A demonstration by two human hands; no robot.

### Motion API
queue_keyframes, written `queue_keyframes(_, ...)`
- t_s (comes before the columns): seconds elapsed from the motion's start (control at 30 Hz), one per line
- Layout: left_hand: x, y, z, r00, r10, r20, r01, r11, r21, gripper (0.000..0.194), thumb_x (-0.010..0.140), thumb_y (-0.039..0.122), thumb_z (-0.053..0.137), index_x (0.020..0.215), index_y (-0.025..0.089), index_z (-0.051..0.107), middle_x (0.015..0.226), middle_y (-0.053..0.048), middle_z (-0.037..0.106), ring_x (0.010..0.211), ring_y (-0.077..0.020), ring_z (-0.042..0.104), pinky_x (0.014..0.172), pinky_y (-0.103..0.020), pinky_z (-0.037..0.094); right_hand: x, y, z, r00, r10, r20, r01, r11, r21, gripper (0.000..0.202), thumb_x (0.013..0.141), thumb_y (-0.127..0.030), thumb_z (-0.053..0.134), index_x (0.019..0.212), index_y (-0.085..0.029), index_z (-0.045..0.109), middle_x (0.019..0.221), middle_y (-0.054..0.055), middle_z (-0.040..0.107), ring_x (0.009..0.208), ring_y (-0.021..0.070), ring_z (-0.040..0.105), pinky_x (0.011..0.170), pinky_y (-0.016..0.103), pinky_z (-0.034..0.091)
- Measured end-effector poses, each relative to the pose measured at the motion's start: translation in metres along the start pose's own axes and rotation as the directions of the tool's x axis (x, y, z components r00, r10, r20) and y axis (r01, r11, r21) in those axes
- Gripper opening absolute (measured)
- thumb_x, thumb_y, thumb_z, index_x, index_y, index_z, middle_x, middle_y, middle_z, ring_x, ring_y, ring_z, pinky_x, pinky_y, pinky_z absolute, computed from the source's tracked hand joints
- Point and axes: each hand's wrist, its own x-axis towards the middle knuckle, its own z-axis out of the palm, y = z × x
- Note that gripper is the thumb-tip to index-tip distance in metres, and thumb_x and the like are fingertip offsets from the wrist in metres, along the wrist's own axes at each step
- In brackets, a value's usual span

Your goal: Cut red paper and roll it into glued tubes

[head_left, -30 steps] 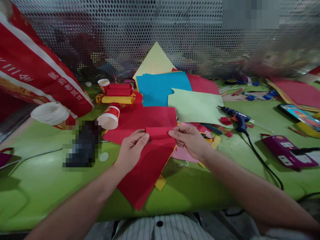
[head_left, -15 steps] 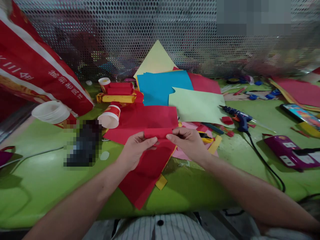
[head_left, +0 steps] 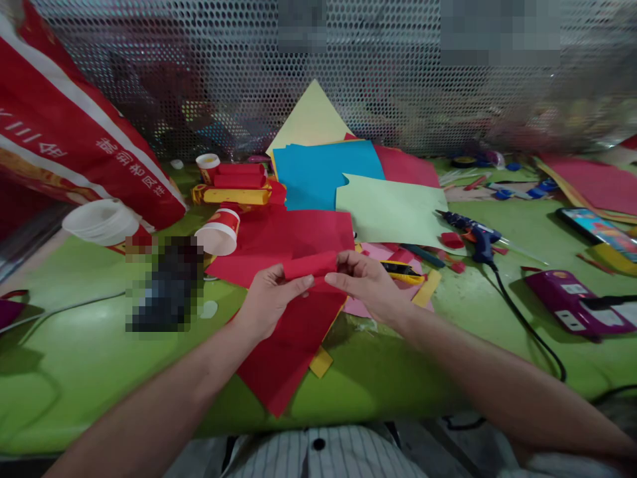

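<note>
On my feed I can read only the large red plastic bag with white bands (head_left: 99, 126): big white Chinese characters include 三金, after one cut by the left edge, and a smaller line seems to read 就到老凤祥. I make out pale labels on the purple, box-shaped plastic power strip (head_left: 552, 292) and printing on the tipped red-and-white paper cup (head_left: 229, 219), both too blurred for me to read.
</note>
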Motion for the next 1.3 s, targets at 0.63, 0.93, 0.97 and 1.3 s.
queue_keyframes(0.63,-0.002,-0.01,0.0,0.996,-0.001,0.089,-0.004,0.999,0.048,0.032,0.059,0.026,0.078,0.089,0.016,0.072,0.07,-0.001,0.068,0.061,-0.0108,0.058,0.062,-0.025,0.047,-0.003,0.008,0.004,0.995,-0.084,0.059,0.086,0.996,-0.032,0.027,0.057,-0.037,0.078,0.068,-0.017,0.064,0.064,-0.001,0.065,0.057,0.0101,0.057,0.054,0.025,0.048)
queue_keyframes(0.93,-0.002,-0.008,-0.003,0.997,-0.006,0.078,0.004,0.999,0.033,0.024,0.058,0.025,0.078,0.08,0.016,0.072,0.07,-0.001,0.068,0.063,-0.0109,0.058,0.061,-0.024,0.047,-0.005,0.002,0.004,0.996,-0.056,0.063,0.059,0.997,-0.049,0.027,0.054,-0.036,0.079,0.067,-0.017,0.064,0.061,-0.001,0.064,0.058,0.0111,0.058,0.054,0.024,0.048)
queue_keyframes(0.97,-0.002,-0.007,-0.003,0.997,-0.002,0.073,0.0,1.0,0.03,0.022,0.058,0.024,0.078,0.078,0.017,0.072,0.07,0.0,0.068,0.062,-0.0106,0.058,0.061,-0.024,0.047,-0.005,0.001,0.004,0.997,-0.048,0.061,0.05,0.998,-0.032,0.028,0.053,-0.036,0.079,0.067,-0.017,0.064,0.06,-0.002,0.064,0.059,0.0115,0.059,0.055,0.025,0.049)
queue_keyframes(1.3,-0.001,0.003,-0.006,0.997,0.028,0.066,-0.03,0.999,0.028,0.017,0.057,0.023,0.076,0.071,0.017,0.069,0.067,0.0,0.067,0.06,-0.011,0.059,0.057,-0.023,0.048,0.0,-0.004,-0.004,0.998,-0.05,-0.027,0.05,0.999,0.017,0.027,0.047,-0.027,0.08,0.058,-0.018,0.057,0.052,-0.006,0.056,0.047,0.0049,0.047,0.045,0.02,0.038)
